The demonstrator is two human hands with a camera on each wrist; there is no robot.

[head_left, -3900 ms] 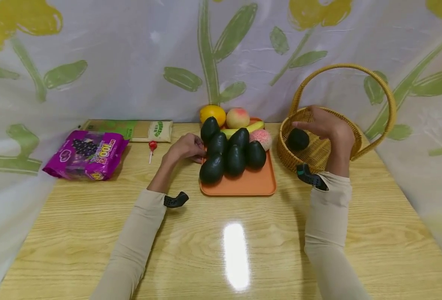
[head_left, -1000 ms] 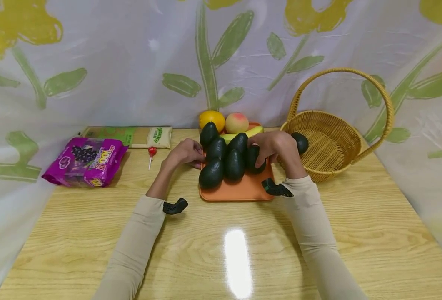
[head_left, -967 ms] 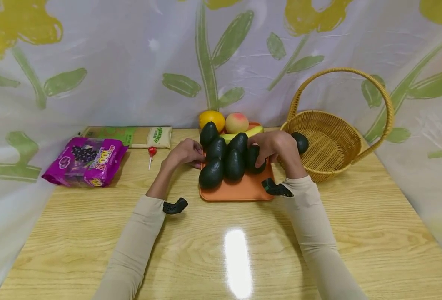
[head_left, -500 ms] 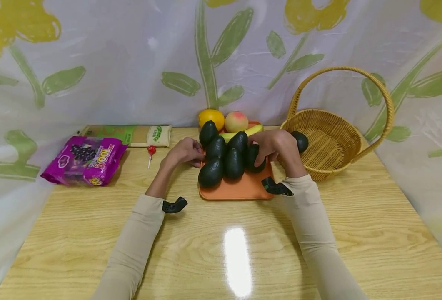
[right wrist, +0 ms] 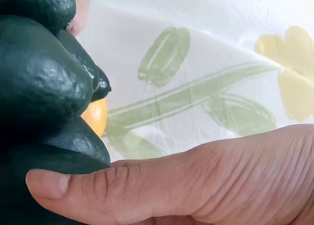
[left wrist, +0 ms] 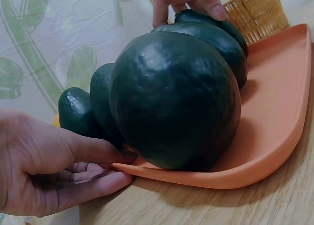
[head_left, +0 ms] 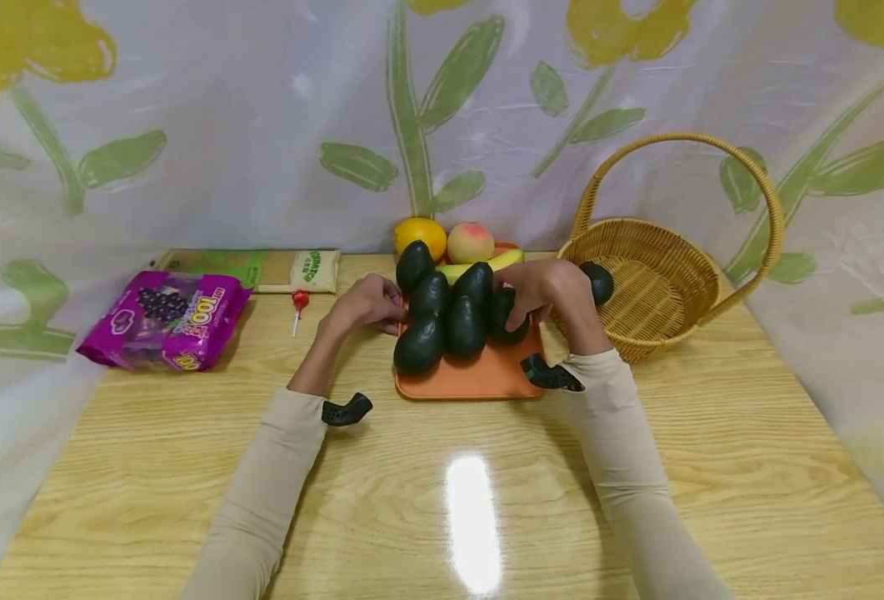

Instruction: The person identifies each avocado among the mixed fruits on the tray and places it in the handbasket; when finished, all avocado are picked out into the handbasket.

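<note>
The orange tray (head_left: 471,385) carries several dark green avocados (head_left: 466,328), heaped close together. With thumb and fingers my left hand (head_left: 367,302) pinches the tray's left rim, as the left wrist view also shows. My right hand (head_left: 557,293) grips the rightmost avocado (head_left: 500,310), which sits on the tray; in the right wrist view the thumb (right wrist: 105,195) lies across its dark skin. Another avocado (head_left: 599,284) lies inside the wicker basket (head_left: 655,342), against its left wall and partly covered by the right hand.
Behind the avocados are a yellow fruit (head_left: 421,237), a peach (head_left: 471,243) and a banana (head_left: 506,258). On the left lie a purple candy bag (head_left: 164,321), a red lollipop (head_left: 300,300) and a flat tan-and-green packet (head_left: 277,271). The basket's tall handle (head_left: 775,208) arches up.
My right hand has come left from over the basket to the tray and taken hold of the rightmost avocado. Over the last second little moved. My left hand has stayed at the tray rim.
</note>
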